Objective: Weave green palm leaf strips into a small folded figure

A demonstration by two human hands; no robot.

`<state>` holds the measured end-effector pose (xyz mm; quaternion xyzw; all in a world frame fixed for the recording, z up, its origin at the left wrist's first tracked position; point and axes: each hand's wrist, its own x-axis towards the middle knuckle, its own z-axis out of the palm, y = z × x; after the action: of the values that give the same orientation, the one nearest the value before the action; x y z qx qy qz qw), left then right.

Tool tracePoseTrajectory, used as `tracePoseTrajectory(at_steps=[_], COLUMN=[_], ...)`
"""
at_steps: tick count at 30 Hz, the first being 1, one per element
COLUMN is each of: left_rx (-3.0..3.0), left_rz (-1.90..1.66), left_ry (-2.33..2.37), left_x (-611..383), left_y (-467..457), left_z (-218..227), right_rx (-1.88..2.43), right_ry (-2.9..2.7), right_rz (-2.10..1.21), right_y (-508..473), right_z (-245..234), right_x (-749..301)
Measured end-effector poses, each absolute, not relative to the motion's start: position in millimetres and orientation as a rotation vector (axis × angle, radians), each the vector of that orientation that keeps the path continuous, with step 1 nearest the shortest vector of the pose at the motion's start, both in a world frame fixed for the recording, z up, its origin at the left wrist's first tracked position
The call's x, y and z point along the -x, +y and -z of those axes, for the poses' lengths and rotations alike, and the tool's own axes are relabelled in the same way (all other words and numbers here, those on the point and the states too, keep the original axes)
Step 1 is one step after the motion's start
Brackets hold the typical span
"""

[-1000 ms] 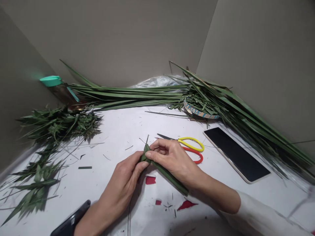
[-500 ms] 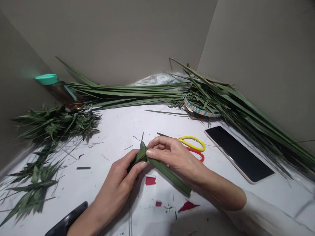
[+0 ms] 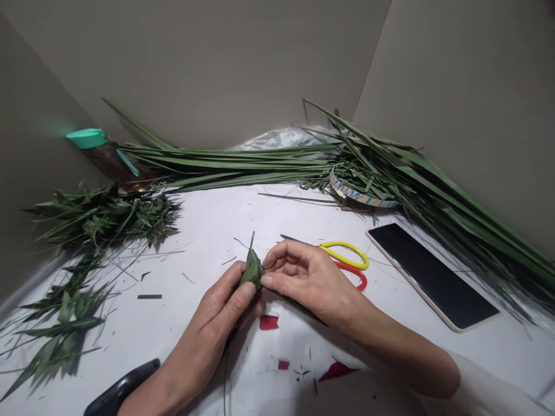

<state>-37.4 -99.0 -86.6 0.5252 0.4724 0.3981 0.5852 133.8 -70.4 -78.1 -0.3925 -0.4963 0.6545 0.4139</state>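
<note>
A folded green leaf strip (image 3: 252, 270), bent into a small pointed shape, is pinched between my two hands near the middle of the table. My left hand (image 3: 223, 309) is closed around its lower left side, thumb lying across the front. On the right side, my right hand (image 3: 299, 274) grips the fold between thumb and fingertips. The strip's loose tail runs down to the right, mostly hidden under my right hand. Just beyond that hand lie scissors (image 3: 344, 256) with one yellow and one red handle, their blades partly covered.
A phone (image 3: 433, 274) lies at the right. Long green leaves (image 3: 243, 162) stretch along the back, near a basket rim (image 3: 359, 193). Finished leaf pieces (image 3: 99, 219) and a teal-lidded bottle (image 3: 89, 138) stand left. Red scraps (image 3: 269, 322) and leaf bits litter the white table surface.
The leaf strip has turned in my fingers, so its tail shows edge-on beneath my right hand. My right hand has shifted slightly right and down. The whole view has shifted a little.
</note>
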Motion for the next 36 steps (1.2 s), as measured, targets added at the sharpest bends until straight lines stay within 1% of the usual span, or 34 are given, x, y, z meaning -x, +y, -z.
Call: tracePoseTrajectory(at_steps=[3,8,12,18,25,29,31,36], left_rx=[-1.146,-1.008,-0.888,-0.971,-1.118,-1.066,-1.045,-1.048], left_rz=[-0.915,-0.910,-0.871,-0.870,-0.881,-0.874,-0.847,-0.749], left_ry=[1.050,0.869,0.811,0.925,1.066,1.118,1.096,1.032], left_x=[38.0,34.4,31.6,34.6,39.0,41.1,39.8,35.8], left_y=[-98.7,-95.5,-94.4,-95.8,-95.5,-95.5,-95.0,-93.5], left_z=[87.9,84.5,82.6,86.9,98.3,99.0,97.2,94.3], right_rx=[0.980,0.915,0.989,1.002,1.116,1.159,1.188,1.256], right_ry=[-1.274,-1.272,-1.325,-1.327,-1.473,-1.519,-1.645,-2.064], right_rz=[-1.603,-1.649,-1.528,-1.535,-1.314,-1.328,-1.296,-1.056], right_y=[-73.0,-75.1,-72.4,-72.1,-85.7,-84.6,-82.3,-79.4], right_z=[77.8,78.8,77.9,78.9,82.8,78.0,74.7,75.7], right_x=[-132.8,-131.6,-133.2,-132.9,-125.4,-127.4,-130.7,-136.0])
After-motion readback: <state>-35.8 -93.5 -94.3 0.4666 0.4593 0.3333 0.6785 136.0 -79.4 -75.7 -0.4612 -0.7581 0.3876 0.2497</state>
